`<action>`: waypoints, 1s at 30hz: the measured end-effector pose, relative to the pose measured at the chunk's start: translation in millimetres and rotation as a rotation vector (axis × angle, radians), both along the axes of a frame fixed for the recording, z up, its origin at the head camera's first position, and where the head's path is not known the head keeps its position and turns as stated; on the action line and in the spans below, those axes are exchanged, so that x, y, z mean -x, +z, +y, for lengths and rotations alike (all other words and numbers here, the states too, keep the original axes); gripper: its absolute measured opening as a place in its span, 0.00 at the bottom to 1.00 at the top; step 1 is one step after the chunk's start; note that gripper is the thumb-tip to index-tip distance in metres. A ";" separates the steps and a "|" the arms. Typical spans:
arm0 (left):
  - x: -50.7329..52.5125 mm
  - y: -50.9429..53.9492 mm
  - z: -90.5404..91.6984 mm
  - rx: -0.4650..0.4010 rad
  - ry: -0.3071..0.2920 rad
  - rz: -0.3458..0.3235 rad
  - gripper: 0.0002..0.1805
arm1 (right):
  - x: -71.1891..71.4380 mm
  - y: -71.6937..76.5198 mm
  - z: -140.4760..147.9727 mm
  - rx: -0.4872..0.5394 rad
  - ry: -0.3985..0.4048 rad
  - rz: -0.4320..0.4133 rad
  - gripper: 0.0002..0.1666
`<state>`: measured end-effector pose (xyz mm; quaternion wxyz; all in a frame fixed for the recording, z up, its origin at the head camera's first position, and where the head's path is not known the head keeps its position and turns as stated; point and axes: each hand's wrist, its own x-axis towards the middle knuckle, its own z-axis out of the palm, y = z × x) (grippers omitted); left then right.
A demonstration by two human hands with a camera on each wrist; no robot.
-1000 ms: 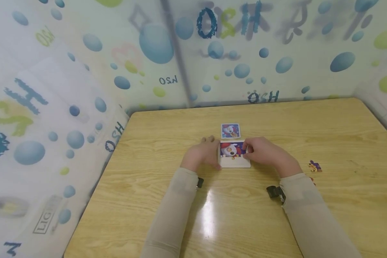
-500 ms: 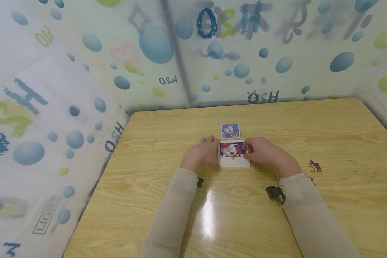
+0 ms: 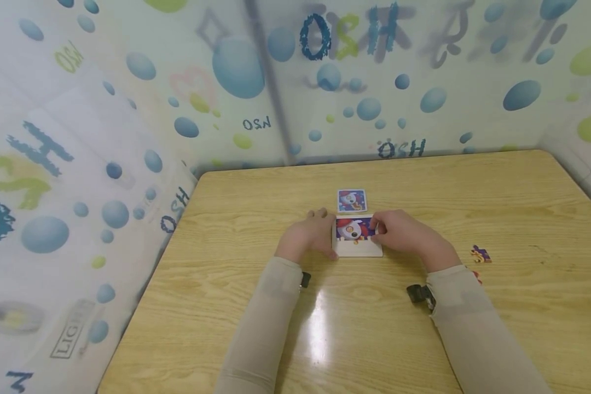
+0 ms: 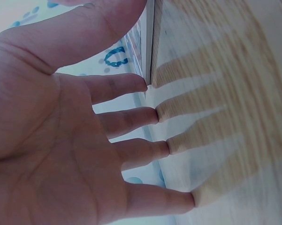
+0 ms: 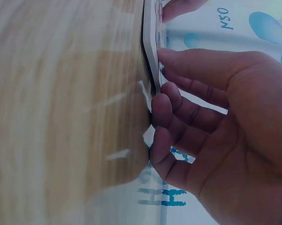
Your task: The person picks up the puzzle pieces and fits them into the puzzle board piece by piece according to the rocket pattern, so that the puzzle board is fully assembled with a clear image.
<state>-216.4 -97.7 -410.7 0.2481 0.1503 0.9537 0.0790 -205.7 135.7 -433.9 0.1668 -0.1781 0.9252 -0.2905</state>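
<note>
- Okay, so from my end the puzzle is lying on a white board, on the table between the two hands. The upper part shows a white-faced cartoon character on purple; the strip nearest me is bare.
- Left hand is spread, fingers pretty straight, fingertips down on the wood, thumb side against the board's left edge.
- Right hand has its fingers bent, thumb and index tips together at the puzzle's right edge. I can't tell if they're pinching a piece or just pressing.
- Small picture card with the same character sits just beyond the board.
- Loose purple-and-yellow piece is off to the right, with something reddish peeking out by the right sleeve.
- Wooden table under everything, bubble-print wall behind.
</note>
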 end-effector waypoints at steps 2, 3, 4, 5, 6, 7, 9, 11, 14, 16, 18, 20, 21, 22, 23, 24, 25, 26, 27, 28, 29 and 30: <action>0.1 -0.8 1.4 0.006 -0.008 -0.003 0.59 | -2.8 1.9 4.2 0.016 -0.008 -0.017 0.13; 0.1 -1.1 2.2 0.008 -0.011 -0.003 0.59 | -4.6 4.2 7.1 0.031 -0.012 -0.023 0.14; 0.2 -1.4 2.6 0.006 -0.015 -0.003 0.59 | -6.4 7.3 10.8 0.044 -0.018 -0.026 0.15; 0.2 -1.8 2.9 0.004 -0.017 -0.003 0.59 | -8.4 11.3 15.3 0.058 -0.023 -0.025 0.16; 0.2 -1.9 3.1 0.003 -0.017 -0.002 0.59 | -10.7 16.1 20.4 0.066 -0.033 -0.020 0.17; 0.0 -1.8 3.2 -0.001 -0.013 -0.002 0.59 | -13.4 21.8 26.1 0.070 -0.044 -0.010 0.18; -0.6 -0.9 2.7 -0.005 -0.004 0.002 0.59 | -18.5 33.9 38.8 0.071 -0.071 0.016 0.19; -1.1 -0.1 1.6 -0.009 0.001 0.004 0.59 | -24.2 44.2 53.1 0.060 -0.100 0.035 0.20; -1.4 0.6 -0.9 -0.014 0.001 0.005 0.59 | -32.4 51.6 74.0 0.043 -0.128 0.054 0.22; -1.2 0.4 -2.6 -0.020 0.007 0.004 0.59 | -37.3 50.3 86.3 0.034 -0.134 0.053 0.23; -0.6 0.0 -4.1 -0.023 0.013 0.002 0.59 | -41.7 44.7 96.8 0.026 -0.145 0.041 0.25; 0.0 -0.8 -5.0 -0.023 0.014 -0.002 0.58 | -45.8 36.8 105.7 0.008 -0.158 0.031 0.26; 0.3 -1.1 -5.2 -0.025 0.014 -0.003 0.58 | -47.7 32.2 109.9 0.004 -0.162 0.031 0.26; 0.6 -1.4 -5.2 -0.026 0.013 -0.004 0.58 | -49.4 27.6 113.7 -0.001 -0.167 0.029 0.26; 0.7 -1.4 -5.2 -0.024 0.012 -0.005 0.58 | -50.9 23.1 116.6 -0.006 -0.172 0.027 0.27; 0.9 -1.6 -5.1 -0.024 0.010 -0.006 0.58 | -52.3 19.0 119.4 -0.010 -0.173 0.022 0.27; 0.8 -1.5 -5.0 -0.023 0.007 -0.006 0.58 | -53.6 15.2 121.4 -0.012 -0.174 0.021 0.28; 1.0 -1.7 -4.9 -0.022 0.006 -0.006 0.58 | -54.7 12.4 123.0 -0.014 -0.175 0.009 0.28; 1.1 -1.7 -4.6 -0.022 0.004 -0.006 0.58 | -55.6 10.4 124.2 -0.011 -0.179 -0.006 0.29; 1.0 -1.8 -4.3 -0.022 0.002 -0.006 0.58 | -56.4 8.9 124.9 -0.013 -0.182 -0.020 0.30; 1.0 -2.0 -4.0 -0.022 0.001 -0.006 0.59 | -57.3 8.0 125.4 -0.013 -0.185 -0.034 0.31; 0.9 -2.2 -3.6 -0.023 -0.003 -0.005 0.59 | -58.0 7.4 125.7 -0.014 -0.186 -0.043 0.32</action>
